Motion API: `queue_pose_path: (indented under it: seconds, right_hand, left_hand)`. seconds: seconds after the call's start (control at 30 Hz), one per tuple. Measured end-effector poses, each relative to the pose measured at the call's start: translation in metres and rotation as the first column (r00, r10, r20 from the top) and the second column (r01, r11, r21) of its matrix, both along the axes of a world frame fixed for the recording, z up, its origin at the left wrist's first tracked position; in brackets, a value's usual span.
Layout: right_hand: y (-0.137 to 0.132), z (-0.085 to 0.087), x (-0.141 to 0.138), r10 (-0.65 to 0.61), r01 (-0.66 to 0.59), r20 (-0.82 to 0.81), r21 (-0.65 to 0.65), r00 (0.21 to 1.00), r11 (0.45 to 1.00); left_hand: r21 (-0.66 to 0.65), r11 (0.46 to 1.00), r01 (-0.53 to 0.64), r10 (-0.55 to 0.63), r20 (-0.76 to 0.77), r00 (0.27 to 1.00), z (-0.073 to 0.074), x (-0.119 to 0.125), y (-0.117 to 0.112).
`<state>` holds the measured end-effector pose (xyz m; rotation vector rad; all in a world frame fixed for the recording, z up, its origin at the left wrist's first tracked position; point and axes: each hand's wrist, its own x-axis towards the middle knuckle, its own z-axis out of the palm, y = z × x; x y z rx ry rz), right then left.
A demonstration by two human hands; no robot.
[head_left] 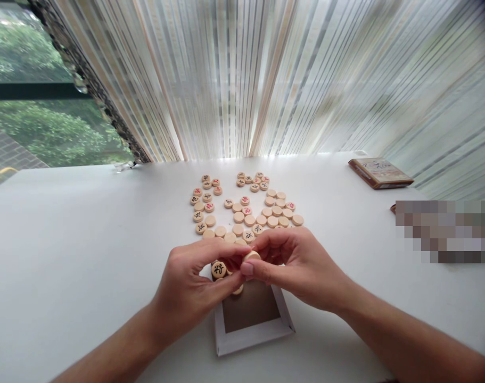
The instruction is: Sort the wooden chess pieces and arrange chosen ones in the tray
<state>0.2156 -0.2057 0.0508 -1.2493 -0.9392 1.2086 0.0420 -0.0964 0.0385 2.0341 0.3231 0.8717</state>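
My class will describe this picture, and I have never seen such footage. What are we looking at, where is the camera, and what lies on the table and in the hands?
There is no machine here. One camera on a person's head looks down at their own bare hands. The left hand holds a black-marked piece. The right hand pinches a pale piece. Both are above a shallow open box. Beyond, round wooden xiangqi pieces lie scattered on the white table. A brown box lies far right, by the striped curtain.
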Motion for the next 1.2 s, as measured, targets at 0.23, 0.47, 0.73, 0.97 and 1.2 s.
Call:
queue_pose_path:
  seconds: [0.23, 0.47, 0.73, 0.97, 1.2]
  right_hand:
    - [0.0005, 0.0024, 0.0004, 0.004, -0.005, 0.059, 0.022, 0.998, 1.000]
    - [0.0018, 0.0043, 0.0034, 0.047, -0.046, -0.040, 0.026, 0.998, 0.999]
    - [0.0028, 0.0016, 0.0042, 0.083, -0.075, -0.222, 0.045, 0.972, 0.996]
    - [0.0033, 0.0002, 0.0044, 0.092, -0.085, -0.331, 0.035, 0.939, 0.996]
    - [0.0031, 0.0058, 0.0029, 0.083, -0.093, -0.332, -0.015, 0.939, 0.996]
  left_hand:
    - [0.016, 0.999, 0.049, -0.049, -0.012, 0.999, 0.0057, -0.0006, -0.0009]
    - [-0.086, 0.994, 0.061, -0.062, -0.006, 0.998, 0.0069, 0.0012, -0.0002]
    - [-0.288, 0.955, 0.074, -0.072, 0.015, 0.997, 0.0026, -0.0026, 0.0024]
    - [-0.341, 0.939, 0.043, -0.035, 0.030, 0.999, 0.0019, -0.0013, 0.0036]
    - [-0.209, 0.978, 0.009, -0.004, 0.026, 1.000, 0.0014, -0.0029, 0.0043]
